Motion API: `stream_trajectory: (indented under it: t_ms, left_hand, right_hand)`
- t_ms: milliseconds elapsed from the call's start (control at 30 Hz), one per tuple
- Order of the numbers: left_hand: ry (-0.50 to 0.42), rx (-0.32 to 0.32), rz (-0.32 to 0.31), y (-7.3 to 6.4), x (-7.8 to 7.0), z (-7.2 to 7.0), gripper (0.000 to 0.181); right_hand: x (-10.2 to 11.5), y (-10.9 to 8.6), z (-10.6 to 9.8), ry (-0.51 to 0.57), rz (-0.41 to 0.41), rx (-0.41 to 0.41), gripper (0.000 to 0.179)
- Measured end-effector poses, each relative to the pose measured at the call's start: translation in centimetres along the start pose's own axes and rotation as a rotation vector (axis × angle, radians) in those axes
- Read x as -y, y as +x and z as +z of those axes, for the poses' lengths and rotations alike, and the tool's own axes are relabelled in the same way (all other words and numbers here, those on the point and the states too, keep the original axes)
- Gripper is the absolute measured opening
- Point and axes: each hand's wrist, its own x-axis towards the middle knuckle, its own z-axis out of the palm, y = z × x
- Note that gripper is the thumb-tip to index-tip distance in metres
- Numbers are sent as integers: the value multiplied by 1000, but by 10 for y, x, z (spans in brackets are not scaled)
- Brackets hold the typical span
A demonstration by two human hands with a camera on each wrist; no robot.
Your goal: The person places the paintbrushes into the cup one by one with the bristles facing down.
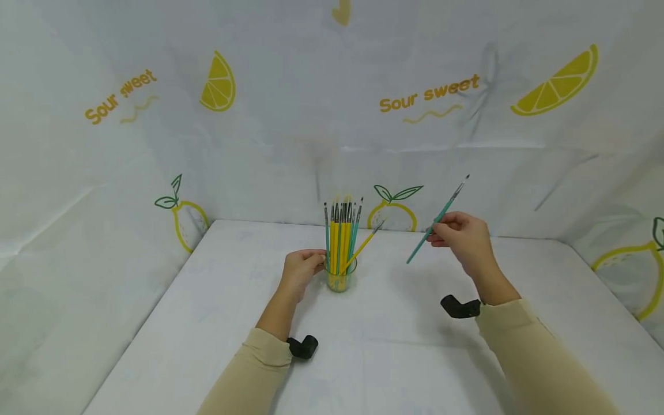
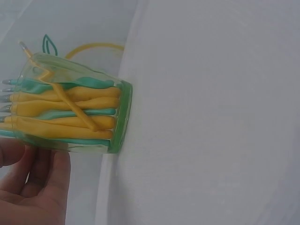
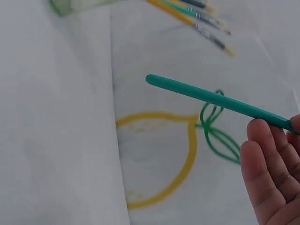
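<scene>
A clear greenish cup (image 1: 346,281) stands on the table, holding several yellow and teal paintbrushes (image 1: 339,233) with their bristles up. One yellow brush (image 1: 366,243) leans out over the cup's right side. The left hand (image 1: 302,270) holds the cup at its left side near the rim; in the left wrist view, thumb and fingers (image 2: 58,168) lie against the cup's wall (image 2: 89,149). To the right of the cup and above the table, the right hand (image 1: 464,236) pinches a teal paintbrush (image 1: 445,208), bristles up and tilted right. Its handle end (image 3: 187,87) points past the fingertips in the right wrist view.
A white-covered table (image 1: 363,357) lies under both hands. Behind it hangs a white cloth (image 1: 290,155) printed with lemons and lettering. Black wrist-worn pieces (image 1: 459,307) stick out from both sleeves.
</scene>
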Motion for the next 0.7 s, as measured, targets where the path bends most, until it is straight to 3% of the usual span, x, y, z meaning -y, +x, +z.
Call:
stream_trajectory:
  t_ms: [200,367,700]
  left_hand:
    - [4,-1,16,1,1,-2,20]
    - [0,0,14,-1,1,-2,19]
    - [-6,6,26,-4,-2,0,20]
  right_hand:
    - [19,-5,56,121,-84,25,27]
    - [19,-9,93,109,-80,51,27]
    - [5,-17,127,16,-25,89,21]
